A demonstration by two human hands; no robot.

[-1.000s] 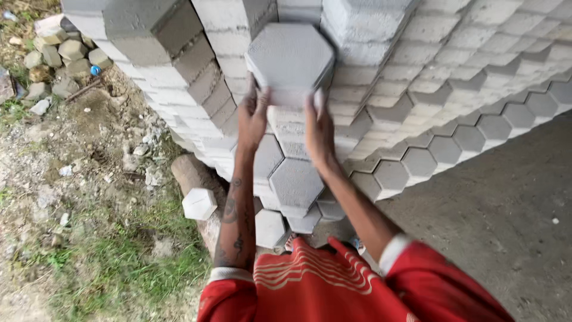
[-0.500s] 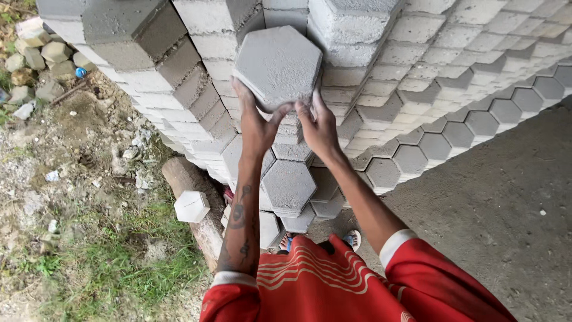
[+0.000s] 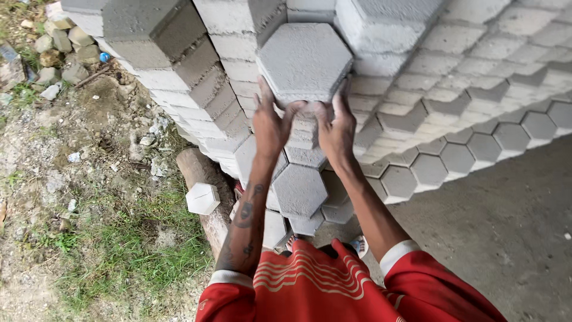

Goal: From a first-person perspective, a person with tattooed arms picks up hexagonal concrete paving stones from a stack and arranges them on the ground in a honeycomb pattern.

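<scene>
The hexagonal paver (image 3: 305,59) is a grey concrete block, held flat face toward the camera against the front of the block stack (image 3: 417,65), at the top of a stepped column of like blocks. Both hands support it from below. The left hand (image 3: 271,122) grips the lower left edge, its fingers (image 3: 264,89) spread and pressed up along that edge. The right hand (image 3: 336,128) grips the lower right edge, its fingers (image 3: 341,98) likewise spread against the block's side. Thumbs meet near the lower corner. The upper half of the block is unsupported by either hand.

Hazards, as judged from this posture:
- The block is heavy and is held by its lower edges only. A slip of either grip would probably drop it toward the person's feet (image 3: 357,244), visible directly beneath.
- The top of the block may tip outward, away from the stack.
- Fingers lying between the block and neighbouring blocks risk being pinched.
- The lower blocks (image 3: 298,191) look loosely placed; a knock might dislodge them.

A log (image 3: 205,191) and a white hexagonal piece (image 3: 202,198) lie to the left on the grass (image 3: 125,250); bare concrete floor (image 3: 494,238) lies right.
</scene>
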